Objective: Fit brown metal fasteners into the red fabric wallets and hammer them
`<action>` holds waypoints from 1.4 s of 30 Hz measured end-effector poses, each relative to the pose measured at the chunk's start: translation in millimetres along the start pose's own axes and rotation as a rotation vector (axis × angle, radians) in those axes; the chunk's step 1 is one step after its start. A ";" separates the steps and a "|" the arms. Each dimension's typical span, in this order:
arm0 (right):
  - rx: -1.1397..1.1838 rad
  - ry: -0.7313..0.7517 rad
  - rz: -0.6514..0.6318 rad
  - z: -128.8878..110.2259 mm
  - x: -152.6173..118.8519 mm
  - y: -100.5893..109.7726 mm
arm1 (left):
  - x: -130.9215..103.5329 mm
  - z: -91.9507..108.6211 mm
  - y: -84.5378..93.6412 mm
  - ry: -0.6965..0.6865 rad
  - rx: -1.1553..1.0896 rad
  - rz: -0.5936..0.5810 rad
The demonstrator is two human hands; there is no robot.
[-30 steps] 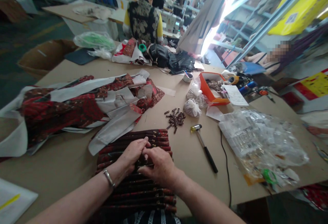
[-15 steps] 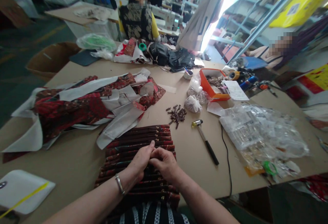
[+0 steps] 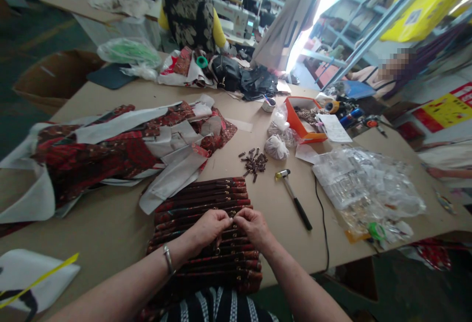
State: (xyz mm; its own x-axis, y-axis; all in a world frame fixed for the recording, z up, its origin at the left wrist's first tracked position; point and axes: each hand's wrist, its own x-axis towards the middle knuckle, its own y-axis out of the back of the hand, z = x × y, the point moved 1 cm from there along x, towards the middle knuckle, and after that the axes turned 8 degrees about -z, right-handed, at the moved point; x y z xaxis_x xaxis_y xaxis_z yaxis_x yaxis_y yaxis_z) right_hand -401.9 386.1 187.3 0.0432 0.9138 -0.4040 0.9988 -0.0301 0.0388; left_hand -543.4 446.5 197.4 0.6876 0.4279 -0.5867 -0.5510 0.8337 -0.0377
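In front of me lies a row of overlapping dark red patterned fabric pieces, with small gold-coloured metal fittings along their right side. My left hand is closed in a pinch above the row. A small dark bit with a metal ring shows just below its fingers; whether they hold it, I cannot tell. My right hand pinches too, its fingertips meeting the left ones over the fittings. What is between the fingertips is too small to make out. Beyond the hands lies a heap of small dark brown tabs.
A hammer with a black handle lies right of the fabric, beside a black cable. Further right are clear plastic bags and an orange box. Red patterned cloth with white pieces covers the left. A person sits beyond the table.
My hands have drawn slightly apart, and the right has shifted right. Both now meet only at the fingertips, over the metal fittings. The view has tilted a little.
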 end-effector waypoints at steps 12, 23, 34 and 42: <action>-0.283 -0.066 0.016 27.5 1.4 21.6 | 14.1 5.4 5.3 0.024 0.428 0.055; -0.774 0.043 0.055 37.9 9.6 15.4 | 34.2 -11.7 2.0 -0.013 0.751 0.101; -0.882 -0.014 0.017 44.4 19.9 21.5 | 39.1 -10.6 6.8 0.039 0.817 0.075; -0.888 -0.014 -0.014 42.1 24.3 26.8 | 42.4 -4.2 6.9 0.039 0.841 0.057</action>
State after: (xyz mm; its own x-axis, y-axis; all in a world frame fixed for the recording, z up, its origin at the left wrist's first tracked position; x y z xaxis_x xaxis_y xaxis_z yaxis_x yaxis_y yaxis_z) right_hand -373.1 390.4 140.0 0.0374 0.9066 -0.4204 0.6126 0.3116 0.7264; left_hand -520.0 468.9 168.9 0.6443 0.4773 -0.5975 -0.0379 0.8003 0.5984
